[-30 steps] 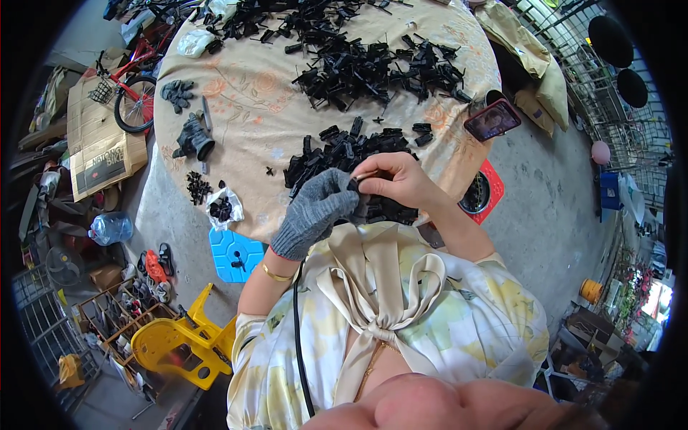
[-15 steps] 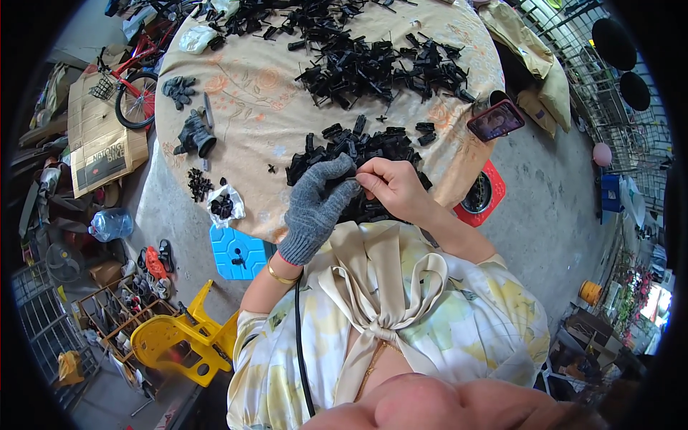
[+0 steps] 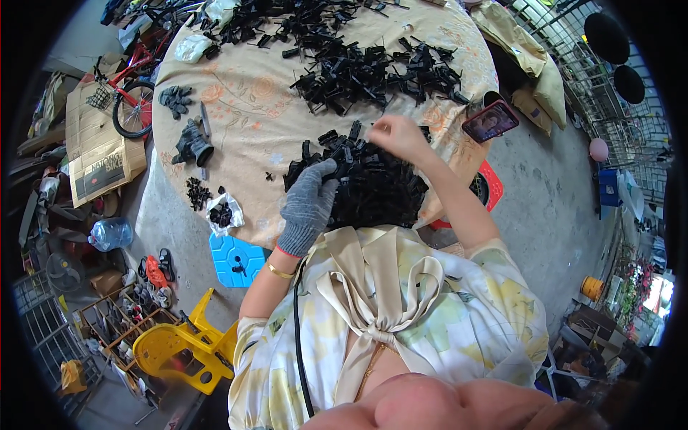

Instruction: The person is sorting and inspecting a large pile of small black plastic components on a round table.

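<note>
Leftward, the grey-gloved left hand (image 3: pixel 309 204) is clenched on a black plastic part at the near heap of small black plastic parts (image 3: pixel 373 186) on the cloth-covered round bench (image 3: pixel 251 107). Beside it, the bare right hand (image 3: pixel 394 136) is pinched on another above the heap; the far scattered pile (image 3: pixel 373 64) seems untouched, so much is judged left.

We're looking at an open-air home workshop, a yard turned into an assembly spot. The landmark is the round table (image 3: pixel 244 122) under a floral cloth, heaped with small black plastic parts (image 3: pixel 358 64). Bare concrete floor (image 3: pixel 545 193) spreads right of the table, running to a metal fence (image 3: pixel 573 36). Left of the table there's a red bicycle (image 3: pixel 132 93), flattened cardboard (image 3: pixel 93 143) and a water bottle (image 3: pixel 111 233). Just below the table's near-left edge sits a blue plastic box (image 3: pixel 236 259), and beyond it a yellow plastic chair (image 3: pixel 179 347) and a wire rack (image 3: pixel 115 322). Stuffed sacks (image 3: pixel 530 64) lie at the table's far right.
</note>
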Demonstrator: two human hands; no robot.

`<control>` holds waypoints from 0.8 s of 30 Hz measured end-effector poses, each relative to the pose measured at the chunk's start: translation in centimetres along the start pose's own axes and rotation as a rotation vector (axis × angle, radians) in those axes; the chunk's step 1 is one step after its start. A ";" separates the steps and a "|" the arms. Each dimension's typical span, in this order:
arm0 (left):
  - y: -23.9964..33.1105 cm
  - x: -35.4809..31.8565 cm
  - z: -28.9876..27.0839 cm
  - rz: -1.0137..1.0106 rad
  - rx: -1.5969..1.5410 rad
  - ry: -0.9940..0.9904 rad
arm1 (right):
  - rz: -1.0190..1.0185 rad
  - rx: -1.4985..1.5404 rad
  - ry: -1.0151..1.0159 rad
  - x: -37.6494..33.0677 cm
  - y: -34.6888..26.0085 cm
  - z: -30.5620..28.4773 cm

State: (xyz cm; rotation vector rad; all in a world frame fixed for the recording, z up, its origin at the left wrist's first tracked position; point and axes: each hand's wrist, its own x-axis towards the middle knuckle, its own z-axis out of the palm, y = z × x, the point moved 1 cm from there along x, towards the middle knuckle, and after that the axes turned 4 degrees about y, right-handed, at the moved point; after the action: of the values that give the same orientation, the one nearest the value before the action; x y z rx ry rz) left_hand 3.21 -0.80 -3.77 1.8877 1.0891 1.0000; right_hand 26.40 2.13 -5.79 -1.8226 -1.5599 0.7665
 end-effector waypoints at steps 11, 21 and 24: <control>-0.6 -0.2 -1.2 0.046 0.241 -0.161 | 0.286 -0.382 0.215 8.2 10.1 2.8; 0.6 3.4 1.2 0.283 0.371 -0.011 | 0.329 0.545 -0.093 0.7 -1.7 1.4; -0.8 4.3 2.5 0.274 0.224 -0.019 | 0.369 0.716 -0.245 -1.1 -3.4 2.6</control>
State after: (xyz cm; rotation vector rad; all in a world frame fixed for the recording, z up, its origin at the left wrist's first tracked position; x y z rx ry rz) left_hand 6.59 2.89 -4.45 2.2702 0.9824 1.0416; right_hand 22.08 1.70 -4.82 -1.5026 -0.8881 1.5351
